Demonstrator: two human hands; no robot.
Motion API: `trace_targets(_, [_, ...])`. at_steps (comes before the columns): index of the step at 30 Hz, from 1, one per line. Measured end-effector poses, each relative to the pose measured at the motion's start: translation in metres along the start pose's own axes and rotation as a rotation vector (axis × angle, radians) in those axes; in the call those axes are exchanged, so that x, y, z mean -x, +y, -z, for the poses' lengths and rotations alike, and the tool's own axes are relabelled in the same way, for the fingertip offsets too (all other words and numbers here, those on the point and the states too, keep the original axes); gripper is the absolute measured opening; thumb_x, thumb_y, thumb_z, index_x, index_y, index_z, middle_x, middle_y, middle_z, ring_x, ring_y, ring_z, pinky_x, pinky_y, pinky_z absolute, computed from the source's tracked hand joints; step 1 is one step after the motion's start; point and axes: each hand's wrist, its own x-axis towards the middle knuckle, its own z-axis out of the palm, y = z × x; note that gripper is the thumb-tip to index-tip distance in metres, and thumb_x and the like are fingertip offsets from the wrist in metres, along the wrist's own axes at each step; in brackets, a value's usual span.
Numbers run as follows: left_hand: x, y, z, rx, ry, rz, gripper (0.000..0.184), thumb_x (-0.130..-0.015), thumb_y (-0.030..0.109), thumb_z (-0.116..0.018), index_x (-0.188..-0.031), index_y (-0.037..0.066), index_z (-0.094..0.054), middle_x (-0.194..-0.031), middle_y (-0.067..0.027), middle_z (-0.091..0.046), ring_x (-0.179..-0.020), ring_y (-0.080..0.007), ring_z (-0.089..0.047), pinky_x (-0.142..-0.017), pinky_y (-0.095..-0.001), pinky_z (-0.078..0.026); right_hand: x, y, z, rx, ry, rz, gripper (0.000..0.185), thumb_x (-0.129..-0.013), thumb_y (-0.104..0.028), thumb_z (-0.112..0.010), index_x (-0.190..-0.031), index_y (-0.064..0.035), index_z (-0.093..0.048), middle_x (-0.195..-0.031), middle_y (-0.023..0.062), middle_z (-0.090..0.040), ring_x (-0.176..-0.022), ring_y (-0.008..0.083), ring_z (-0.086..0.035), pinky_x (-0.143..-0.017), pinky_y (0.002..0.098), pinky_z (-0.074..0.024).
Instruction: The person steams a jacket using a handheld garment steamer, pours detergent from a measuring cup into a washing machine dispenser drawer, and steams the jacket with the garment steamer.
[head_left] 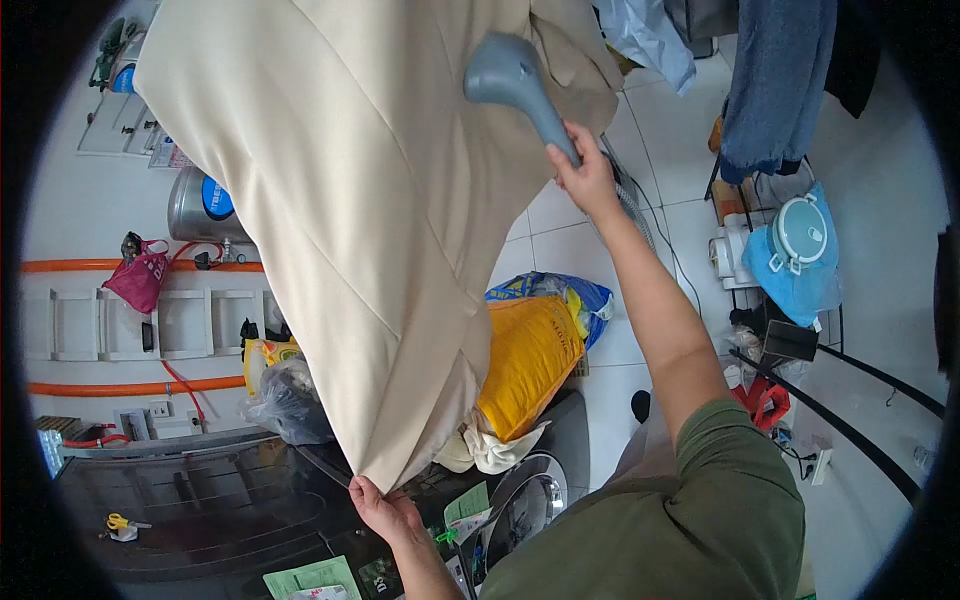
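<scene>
A large beige cloth garment (330, 180) hangs down through the upper middle of the head view, with long creases across it. My left hand (385, 510) pinches its lower corner and holds it stretched toward me. A grey garment steamer head (505, 75) is in my right hand (585, 180), fingers closed around its handle. Its wide end lies over the right part of the cloth; whether it touches the fabric I cannot tell. A grey ribbed hose (635, 215) runs down behind my right wrist.
A yellow bag (530, 365) and a blue bag (600, 300) sit beyond the cloth, above a front-loading washer (530, 495). Yellow scissors (122, 522) lie on the dark surface at left. Jeans (780, 80) hang at upper right, near a teal-lidded pot (802, 232). Cables cross the tiled floor.
</scene>
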Motion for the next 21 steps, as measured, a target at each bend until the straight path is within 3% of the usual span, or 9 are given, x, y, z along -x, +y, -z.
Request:
trace_targets(3, [-0.002,-0.007,0.0,0.013,0.01,-0.012,0.024,-0.101,0.023,-0.059,-0.11,0.002,-0.052,-0.107,-0.0123,-0.065,-0.096,-0.0222,-0.066,-0.085,-0.0364,-0.057,-0.034,-0.026,-0.001,-0.089,0.028,0.067,0.047,-0.093,-0.033,-0.07,-0.129,-0.0049,-0.056,-0.094,0.0107,-0.069,-0.078,0.0176,-0.065,-0.072,0.0321,-0.051])
trace_targets(4, [-0.003,-0.009,-0.001,0.021,0.016,-0.018,0.023,-0.101,0.023,-0.059,-0.109,0.003,-0.052,-0.106,-0.012,-0.065,-0.095,-0.0218,-0.066,-0.084,-0.0361,-0.057,-0.04,-0.035,0.003,-0.093,-0.048,-0.088,0.047,-0.094,-0.031,-0.07,-0.129,-0.0037,-0.056,-0.098,0.0109,-0.069,-0.087,0.0193,-0.065,-0.079,0.0325,-0.0506])
trace_targets(6, [-0.004,-0.012,-0.002,0.036,0.014,-0.018,0.022,-0.101,0.023,-0.058,-0.108,0.003,-0.052,-0.105,-0.0114,-0.065,-0.094,-0.0215,-0.066,-0.083,-0.0355,-0.057,-0.044,-0.033,0.002,-0.088,-0.017,-0.001,0.047,-0.094,-0.03,-0.07,-0.129,-0.003,-0.055,-0.098,0.0107,-0.069,-0.086,0.0182,-0.065,-0.079,0.0312,-0.0505])
trace_targets(11, [-0.009,-0.021,-0.003,0.038,0.054,0.0,0.02,-0.102,0.022,-0.058,-0.107,0.004,-0.052,-0.103,-0.0101,-0.065,-0.091,-0.0195,-0.066,-0.081,-0.0339,-0.057,-0.024,-0.016,0.012,-0.018,-0.069,0.0,0.047,-0.093,-0.029,-0.071,-0.13,-0.0023,-0.055,-0.097,0.0095,-0.068,-0.084,0.0151,-0.065,-0.077,0.029,-0.0504])
trace_targets(13, [-0.01,-0.024,-0.004,0.05,0.054,-0.005,0.019,-0.102,0.022,-0.058,-0.106,0.004,-0.052,-0.102,-0.0097,-0.065,-0.09,-0.0184,-0.065,-0.082,-0.0334,-0.057,-0.021,-0.03,0.019,-0.027,-0.092,-0.065,0.048,-0.093,-0.029,-0.071,-0.13,-0.0018,-0.055,-0.096,0.0087,-0.067,-0.084,0.0136,-0.064,-0.075,0.0278,-0.0502])
trace_targets(21, [-0.016,-0.046,-0.015,-0.03,0.097,-0.044,0.015,-0.102,0.018,-0.057,-0.105,0.005,-0.052,-0.099,-0.0067,-0.062,-0.086,-0.0148,-0.062,-0.078,-0.0302,-0.053,-0.105,-0.122,0.022,-0.041,-0.088,0.06,0.048,-0.092,-0.034,-0.071,-0.131,-0.0083,-0.056,-0.086,0.0063,-0.068,-0.063,0.0136,-0.061,-0.061,0.0279,-0.0492])
